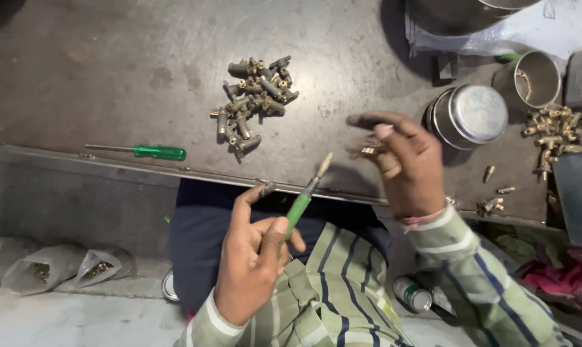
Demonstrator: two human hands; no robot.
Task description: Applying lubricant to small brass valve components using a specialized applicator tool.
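The left hand (255,257) grips a green-handled brush (306,196) between thumb and fingers, bristles pointing up, and pinches a small dark fitting (267,188) at the tip of its forefinger. The right hand (403,164), raised over the tabletop (111,71) edge, holds a small brass piece (369,150) in curled fingers. Farther out lie a green screwdriver (151,151) at the left, a heap of brass fittings (254,99) in the middle, and round metal tins (474,114) beside a second brass heap (554,128) at the right.
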